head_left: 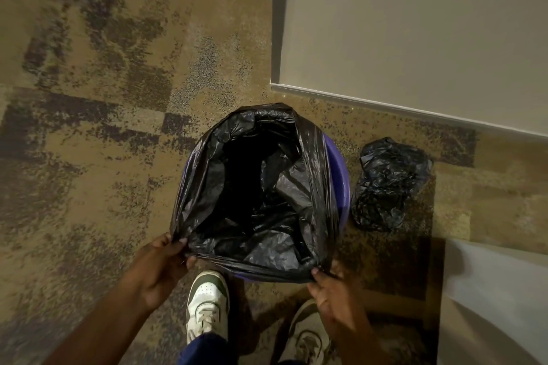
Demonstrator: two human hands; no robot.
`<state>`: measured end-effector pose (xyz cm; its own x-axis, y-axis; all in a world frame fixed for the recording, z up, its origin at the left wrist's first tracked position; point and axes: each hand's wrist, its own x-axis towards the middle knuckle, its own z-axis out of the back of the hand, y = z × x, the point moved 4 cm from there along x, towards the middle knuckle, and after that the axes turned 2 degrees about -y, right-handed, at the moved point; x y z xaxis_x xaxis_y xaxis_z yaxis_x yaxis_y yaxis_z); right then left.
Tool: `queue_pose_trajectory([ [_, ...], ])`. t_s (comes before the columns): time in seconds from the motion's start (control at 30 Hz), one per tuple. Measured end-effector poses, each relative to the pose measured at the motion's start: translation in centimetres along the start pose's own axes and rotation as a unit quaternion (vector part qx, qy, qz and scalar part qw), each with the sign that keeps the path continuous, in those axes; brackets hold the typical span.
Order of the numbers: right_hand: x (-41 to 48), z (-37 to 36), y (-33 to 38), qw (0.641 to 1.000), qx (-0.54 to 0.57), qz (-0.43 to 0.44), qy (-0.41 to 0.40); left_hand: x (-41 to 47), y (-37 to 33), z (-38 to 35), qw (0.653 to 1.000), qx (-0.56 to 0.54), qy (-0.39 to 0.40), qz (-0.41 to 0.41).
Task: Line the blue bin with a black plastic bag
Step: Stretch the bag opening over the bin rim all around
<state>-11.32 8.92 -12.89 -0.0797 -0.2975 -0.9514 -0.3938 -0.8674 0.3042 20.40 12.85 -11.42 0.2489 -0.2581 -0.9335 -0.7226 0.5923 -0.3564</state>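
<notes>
Currently the blue bin [335, 157] stands on the carpet [89, 157] by a wall corner, the black bag [261, 187] hanging open inside it. Left hand [161, 267] and right hand [332, 287] each pinch the bag's near edge at opposite corners, fingers closed on plastic, likely to stretch the mouth over the rim. Blue shows on the far right, so the rim there looks uncovered. A crumpled second bag [388, 184] lies just beside the bin.

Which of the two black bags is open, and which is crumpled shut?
The black bag in the blue bin is open; the other bag lies crumpled on the carpet.
</notes>
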Motion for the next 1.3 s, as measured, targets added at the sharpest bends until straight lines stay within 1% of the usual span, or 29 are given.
queue_pose_trajectory([
  [0.07,0.7,0.2,-0.7,0.999,0.045,-0.011,-0.017,0.7,-0.3,-0.3,0.999,-0.005,0.039,-0.012],
  [0.1,1.0,0.0,-0.8,0.998,0.050,-0.009,-0.025,1.1,-0.6,-0.4,0.998,-0.005,0.052,-0.021],
  [0.2,2.0,-1.1,-0.5,0.998,0.021,-0.002,-0.052,2.0,-1.2,-0.9,0.995,0.012,0.088,-0.037],
  [0.27,2.5,-1.1,-0.2,0.994,0.031,-0.039,-0.099,2.4,-1.0,-1.1,0.992,0.030,0.115,-0.030],
  [0.3,2.7,-0.9,-0.5,0.990,0.045,-0.076,-0.110,2.4,-0.7,-1.0,0.991,0.035,0.127,-0.025],
  [0.33,2.7,-1.1,-1.0,0.985,0.085,-0.120,-0.092,2.5,-0.4,-0.9,0.990,0.035,0.137,-0.020],
  [0.4,2.7,-1.9,-1.6,0.974,0.151,-0.157,-0.066,2.7,-0.1,-0.4,0.989,0.030,0.145,-0.018],
  [0.43,2.8,-2.1,-1.6,0.979,0.135,-0.137,-0.067,2.9,-0.1,0.0,0.989,0.028,0.141,-0.021],
  [0.47,2.9,-2.1,-1.5,0.984,0.106,-0.111,-0.089,3.2,0.0,0.4,0.990,0.034,0.135,-0.025],
  [0.5,2.8,-2.1,-1.4,0.988,0.077,-0.069,-0.114,3.5,0.0,0.7,0.990,0.053,0.126,-0.033],
  [0.53,2.9,-2.1,-1.2,0.991,0.063,-0.029,-0.118,3.7,0.0,0.9,0.989,0.086,0.112,-0.045],
  [0.6,2.8,-1.8,-1.1,0.995,0.027,0.020,-0.093,4.1,0.0,1.3,0.982,0.153,0.081,-0.080],
  [0.67,2.8,-1.6,-1.5,0.997,0.000,0.031,-0.074,4.4,0.1,1.9,0.977,0.177,0.054,-0.102],
  [0.73,2.8,-1.3,-1.6,0.996,-0.018,0.029,-0.080,4.5,0.1,2.1,0.977,0.175,0.056,-0.106],
  [0.8,2.8,-1.5,-1.4,0.995,-0.035,0.029,-0.087,4.5,-0.2,1.7,0.979,0.148,0.091,-0.106],
  [0.83,2.8,-1.5,-1.0,0.995,-0.010,0.030,-0.091,4.3,-0.6,1.2,0.980,0.125,0.111,-0.108],
  [0.87,2.8,-1.5,-0.7,0.994,0.050,0.025,-0.097,4.0,-1.1,0.7,0.980,0.105,0.123,-0.112],
  [0.93,2.0,-1.7,0.9,0.988,0.107,0.034,-0.106,3.2,-2.8,-0.6,0.982,0.081,0.112,-0.129],
  [0.97,1.3,-1.9,2.0,0.987,0.082,0.062,-0.125,2.7,-3.8,-1.2,0.981,0.086,0.092,-0.150],
  [1.0,0.2,-1.9,3.4,0.980,0.025,0.115,-0.162,2.3,-5.1,-1.9,0.976,0.102,0.067,-0.182],
  [1.03,-1.0,-1.8,4.9,0.957,-0.038,0.189,-0.215,1.8,-6.4,-2.6,0.966,0.129,0.040,-0.220],
  [1.07,-2.5,-2.0,6.5,0.921,-0.090,0.279,-0.257,1.4,-7.7,-3.3,0.951,0.165,0.017,-0.259],
  [1.1,-4.1,-2.7,8.0,0.874,-0.135,0.378,-0.272,1.1,-9.0,-4.3,0.931,0.211,0.003,-0.299],
  [1.13,-5.4,-3.6,9.3,0.822,-0.193,0.467,-0.264,0.7,-10.1,-5.5,0.904,0.262,-0.003,-0.337],
  [1.17,-6.7,-5.1,10.1,0.767,-0.254,0.537,-0.241,0.6,-11.1,-6.8,0.875,0.311,-0.008,-0.371],
  [1.2,-7.6,-6.9,10.5,0.718,-0.315,0.582,-0.215,0.6,-12.0,-7.9,0.847,0.352,-0.019,-0.398],
  [1.23,-8.0,-8.7,10.5,0.680,-0.380,0.596,-0.196,0.8,-12.6,-9.1,0.822,0.383,-0.038,-0.420],
  [1.27,-8.0,-10.3,10.3,0.643,-0.448,0.589,-0.195,0.9,-13.1,-10.2,0.803,0.402,-0.058,-0.436],
  [1.3,-7.8,-11.7,9.9,0.606,-0.516,0.572,-0.199,1.1,-13.4,-11.1,0.792,0.413,-0.074,-0.444],
])
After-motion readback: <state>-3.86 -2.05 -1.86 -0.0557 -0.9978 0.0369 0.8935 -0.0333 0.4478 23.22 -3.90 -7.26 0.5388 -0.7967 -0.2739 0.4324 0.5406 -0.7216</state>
